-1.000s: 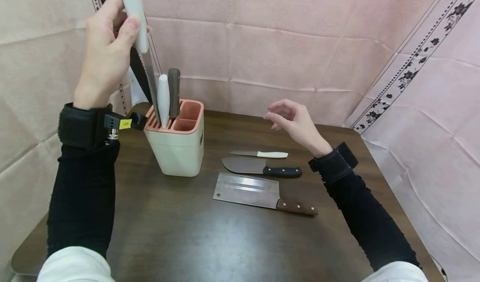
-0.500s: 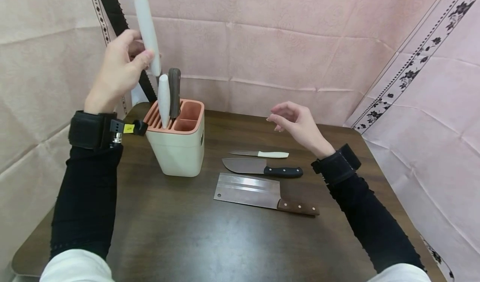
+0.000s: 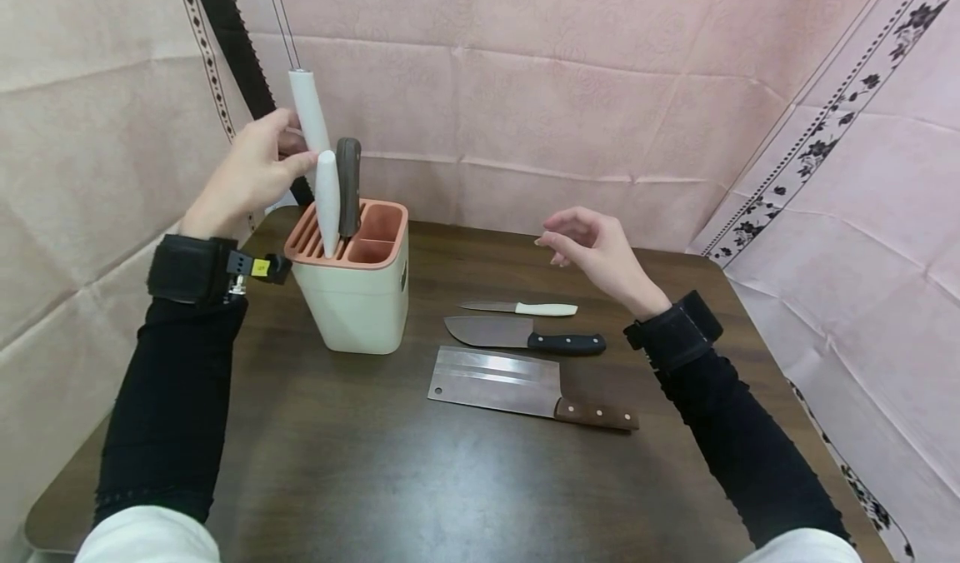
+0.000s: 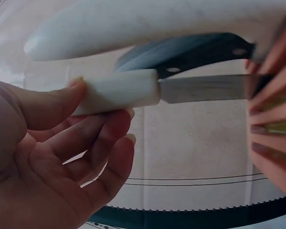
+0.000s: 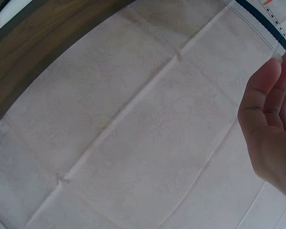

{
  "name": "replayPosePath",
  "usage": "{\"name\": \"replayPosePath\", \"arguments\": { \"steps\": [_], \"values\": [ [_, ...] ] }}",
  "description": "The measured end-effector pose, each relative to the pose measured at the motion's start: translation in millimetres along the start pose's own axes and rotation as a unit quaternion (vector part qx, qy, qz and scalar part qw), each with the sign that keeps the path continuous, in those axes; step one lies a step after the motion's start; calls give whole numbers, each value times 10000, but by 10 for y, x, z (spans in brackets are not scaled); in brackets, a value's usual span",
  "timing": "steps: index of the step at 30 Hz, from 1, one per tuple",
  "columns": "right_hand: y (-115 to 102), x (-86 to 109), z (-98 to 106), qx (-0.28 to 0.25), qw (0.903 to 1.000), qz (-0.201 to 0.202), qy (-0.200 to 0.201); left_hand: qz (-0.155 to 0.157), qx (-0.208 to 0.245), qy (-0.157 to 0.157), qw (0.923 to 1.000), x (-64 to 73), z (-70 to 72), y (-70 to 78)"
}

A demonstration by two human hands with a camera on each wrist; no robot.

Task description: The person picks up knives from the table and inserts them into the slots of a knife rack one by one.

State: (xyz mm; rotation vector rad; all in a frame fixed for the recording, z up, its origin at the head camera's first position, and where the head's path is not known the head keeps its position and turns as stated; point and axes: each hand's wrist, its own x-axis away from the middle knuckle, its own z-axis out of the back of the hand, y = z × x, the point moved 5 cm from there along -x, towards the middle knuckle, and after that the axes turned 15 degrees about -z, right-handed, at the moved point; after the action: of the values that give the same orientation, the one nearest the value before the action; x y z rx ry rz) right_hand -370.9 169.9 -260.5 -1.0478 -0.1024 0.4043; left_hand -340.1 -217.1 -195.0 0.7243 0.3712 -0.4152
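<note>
My left hand (image 3: 251,167) pinches the white handle of a knife (image 3: 309,112) between thumb and fingers. The left wrist view shows its blade (image 4: 202,88) reaching into a slot of the knife holder (image 3: 348,309), a pale green box with an orange slotted top. Beside it in the slots stand a thicker white-handled knife (image 3: 327,196) and a dark-handled knife (image 3: 348,184). My right hand (image 3: 596,255) hovers above the table with loosely bent fingers, holding nothing. Closest below it lies a small white-handled paring knife (image 3: 546,309).
A black-handled knife (image 3: 566,344) and a cleaver (image 3: 495,380) with a brown handle lie in a row in front of the paring knife on the dark wooden table (image 3: 420,480). Pale cloth (image 3: 525,113) hangs behind and at both sides.
My left hand has come down and slightly right with the white-handled knife, lowering its blade into the holder. My right hand has barely shifted.
</note>
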Motion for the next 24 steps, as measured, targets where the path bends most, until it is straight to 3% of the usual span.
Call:
{"name": "replayPosePath", "arguments": {
  "steps": [9,14,24],
  "values": [
    [16,2,0,22,10000,-6,54,-99,-368,-527,9979,-31,-141,-116],
    [24,7,7,22,10000,-37,38,-5,-411,-738,9964,-39,-187,-180],
    [76,12,34,2,9999,-113,19,36,-345,-834,9959,-40,-279,-242]
  ]
}}
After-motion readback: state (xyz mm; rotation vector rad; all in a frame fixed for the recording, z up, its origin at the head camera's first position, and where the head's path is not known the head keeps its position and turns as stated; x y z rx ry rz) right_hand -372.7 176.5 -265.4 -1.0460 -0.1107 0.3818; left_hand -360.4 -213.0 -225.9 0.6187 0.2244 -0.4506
